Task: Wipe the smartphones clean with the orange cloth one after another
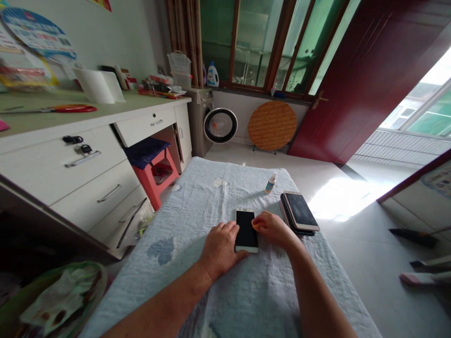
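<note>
A white smartphone with a dark screen lies face up on the pale blue quilted cover. My left hand grips its left edge, fingers along the side and thumb at the bottom corner. At the phone's right edge, my right hand is closed in a pinch on a small orange piece, perhaps cloth or sponge; most of it is hidden by the fingers. Beyond the right hand stands a small spray bottle. To the right lies a stack of phones or tablets, a gold-rimmed one on top.
A white desk runs along the left, with red-handled scissors and paper rolls on it. Under it is a pink stool. A washing machine with its door open and a round wooden tabletop stand at the back.
</note>
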The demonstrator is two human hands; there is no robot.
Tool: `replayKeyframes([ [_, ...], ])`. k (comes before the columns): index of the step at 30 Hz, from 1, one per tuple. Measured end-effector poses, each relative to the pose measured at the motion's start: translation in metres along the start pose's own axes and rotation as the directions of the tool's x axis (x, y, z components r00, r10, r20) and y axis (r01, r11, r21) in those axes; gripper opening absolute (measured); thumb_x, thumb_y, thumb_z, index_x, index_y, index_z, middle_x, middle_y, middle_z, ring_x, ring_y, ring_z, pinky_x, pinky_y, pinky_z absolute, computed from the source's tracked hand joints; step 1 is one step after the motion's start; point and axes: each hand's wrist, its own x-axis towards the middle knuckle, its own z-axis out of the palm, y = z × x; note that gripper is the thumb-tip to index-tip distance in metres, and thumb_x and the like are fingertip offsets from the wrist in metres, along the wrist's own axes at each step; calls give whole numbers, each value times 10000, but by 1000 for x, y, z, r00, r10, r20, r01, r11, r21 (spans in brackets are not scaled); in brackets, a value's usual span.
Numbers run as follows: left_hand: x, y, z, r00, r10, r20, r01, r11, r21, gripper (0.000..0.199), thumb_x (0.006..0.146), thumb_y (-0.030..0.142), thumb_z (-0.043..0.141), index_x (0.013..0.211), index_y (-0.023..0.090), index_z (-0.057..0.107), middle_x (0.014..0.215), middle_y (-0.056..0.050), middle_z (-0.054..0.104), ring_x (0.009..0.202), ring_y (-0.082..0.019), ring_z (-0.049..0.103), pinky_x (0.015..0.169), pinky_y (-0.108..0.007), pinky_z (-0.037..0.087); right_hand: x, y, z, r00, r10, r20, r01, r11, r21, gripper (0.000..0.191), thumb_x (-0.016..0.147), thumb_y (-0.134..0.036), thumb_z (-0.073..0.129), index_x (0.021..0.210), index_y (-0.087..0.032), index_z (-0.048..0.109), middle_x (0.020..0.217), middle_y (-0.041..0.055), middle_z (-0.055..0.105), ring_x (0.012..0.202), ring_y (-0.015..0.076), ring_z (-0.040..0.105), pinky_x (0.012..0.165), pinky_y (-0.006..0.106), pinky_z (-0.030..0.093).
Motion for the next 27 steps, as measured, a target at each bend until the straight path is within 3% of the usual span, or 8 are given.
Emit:
replayKeyframes([
  [7, 0, -2, 2, 1000, 9, -9, -9, 1000, -6, 598, 704, 535, 708, 1169, 182, 578, 1239, -101, 591, 1121, -305, 533, 981, -411, 412, -9, 1, -8, 973, -23, 228, -9, 991, 137, 310, 619, -30, 481, 768, -187, 704, 820, 11, 708, 761, 139, 641, 702, 213, 454],
  [13, 0, -2, 1, 1000, 8, -14, -8, 1000, -12, 593, 687, 540, 727, 1138, 179, 594, 1238, -102, 593, 1115, -299, 540, 982, -407, 413, -14, 2, -7, 908, -26, 417, -73, 973, 219, 271, 619, -40, 480, 722, -171, 694, 720, -5, 697, 652, 111, 612, 582, 176, 426],
  [21, 0, -1, 1, 1000, -4, -14, 4, 1000, -11, 554, 735, 567, 675, 1117, 173, 603, 1146, -100, 615, 1064, -287, 559, 942, -397, 433, -15, -25, -15, 906, -3, 424, -5, 1000, 17, 286, 615, -52, 499, 739, -164, 731, 741, 20, 717, 676, 129, 627, 609, 190, 411],
  [27, 0, 1, -2, 1000, 7, -21, -7, 1000, -2, 545, 731, 595, 671, 1080, 182, 607, 1059, -87, 610, 999, -274, 568, 878, -384, 455, -16, -40, -9, 915, -113, 388, 131, 991, -18, 250, 667, -71, 513, 734, -170, 732, 749, 27, 704, 700, 129, 608, 658, 202, 397],
])
